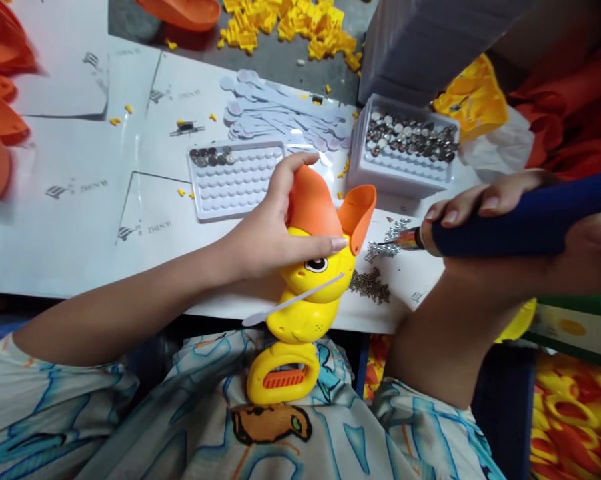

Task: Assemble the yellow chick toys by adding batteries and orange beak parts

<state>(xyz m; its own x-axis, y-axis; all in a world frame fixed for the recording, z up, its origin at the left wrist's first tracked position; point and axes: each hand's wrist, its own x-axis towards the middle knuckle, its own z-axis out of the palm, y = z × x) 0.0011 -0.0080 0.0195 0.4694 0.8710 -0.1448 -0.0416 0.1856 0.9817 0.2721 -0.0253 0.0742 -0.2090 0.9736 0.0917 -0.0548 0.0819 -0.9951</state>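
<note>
My left hand [280, 230] is wrapped round the orange beak of a yellow toy duck [325, 313], held above the table's front edge near my lap. The beak gapes in two orange parts, and a printed eye shows below my thumb. A thin white plastic strip [300, 300] hangs across the duck's body, and its yellow handle [283, 373] points toward me. In my right hand [505, 207] is a blue electric screwdriver [520, 220], its tip pointing left at a pile of silver screws [387, 240]. Darker screws [370, 285] lie just in front.
Behind the duck lies a white tray [237, 197] with several button cells. Stacked trays [405, 173] hold more cells. White strips [280, 113] and yellow parts [295, 27] lie farther back. Orange parts [0, 127] are at the left; a bin of yellow and orange pieces [573, 413] is lower right.
</note>
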